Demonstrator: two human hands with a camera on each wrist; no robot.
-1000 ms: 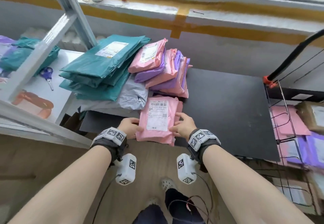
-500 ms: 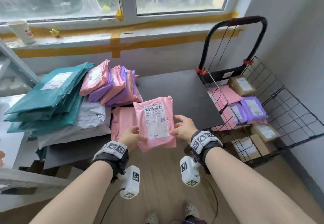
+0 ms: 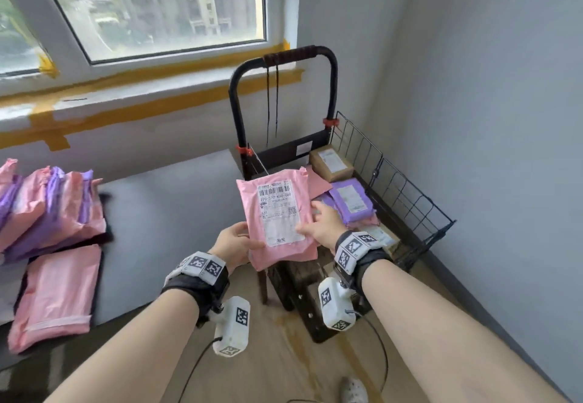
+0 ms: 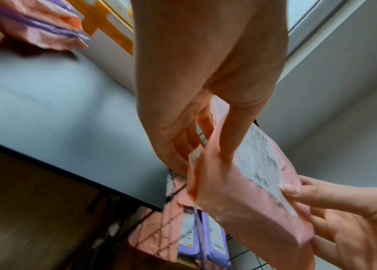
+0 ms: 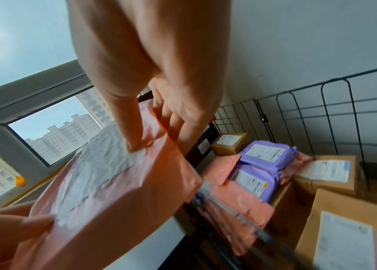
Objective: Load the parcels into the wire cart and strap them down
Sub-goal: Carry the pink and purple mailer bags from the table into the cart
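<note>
I hold a pink parcel (image 3: pixel 277 216) with a white barcode label in the air at the near left edge of the black wire cart (image 3: pixel 407 194). My left hand (image 3: pixel 235 243) pinches its lower left edge, thumb on top and fingers beneath. My right hand (image 3: pixel 321 224) grips its right side, thumb pressed on the label. In the wrist views the same pink parcel (image 4: pixel 247 199) (image 5: pixel 113 191) sits between both hands. Inside the cart lie purple parcels (image 5: pixel 263 162), pink ones (image 5: pixel 236 195) and brown boxes (image 5: pixel 330 173).
A dark table (image 3: pixel 167 210) stands left of the cart, bearing a stack of pink and purple parcels (image 3: pixel 47 207) and one flat pink parcel (image 3: pixel 60 292). Black straps (image 3: pixel 272 103) hang from the cart handle (image 3: pixel 293 54). A grey wall runs along the right.
Both hands lifted the pink parcel off the table and carried it right, toward the cart. My view swung right, away from the green parcels and the shelf.
</note>
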